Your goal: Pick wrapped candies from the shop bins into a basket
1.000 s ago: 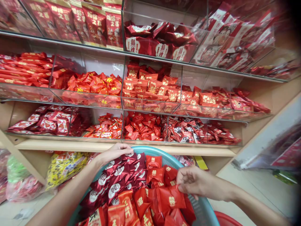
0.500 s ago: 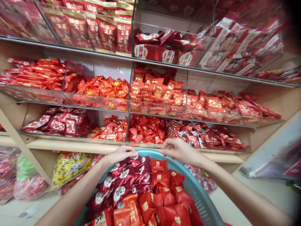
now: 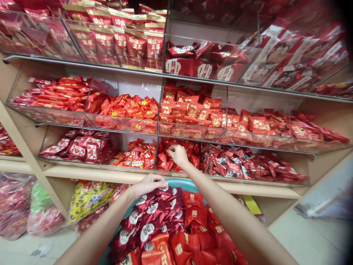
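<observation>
My right hand (image 3: pixel 178 155) reaches into a lower-shelf bin of small red wrapped candies (image 3: pixel 163 162). Its fingers are drawn together in a pinch among them; whatever is between the fingertips is hidden. At the far side of a teal plastic basket (image 3: pixel 183 183), my left hand (image 3: pixel 149 185) curls its fingers at the rim, just above the packets. Dark red packets with white oval labels (image 3: pixel 152 208) fill the basket's left part. Bright red packets with gold print (image 3: pixel 194 215) lie on the right, and orange-red ones (image 3: pixel 160 246) nearer to me.
Clear-fronted bins of red packets line the shelves (image 3: pixel 132 176) ahead. Gold-topped packets (image 3: pixel 136 46) stand upper left. Beside my candy bin are bins of orange-red candies (image 3: pixel 138 156) and dark patterned packets (image 3: pixel 228 162). Below sit a yellow bag (image 3: pixel 89 200) and pink bags (image 3: pixel 45 221).
My right hand has moved from above the basket's far rim forward and left into the candy bin. My left hand stays at the rim. The whole view has shifted slightly.
</observation>
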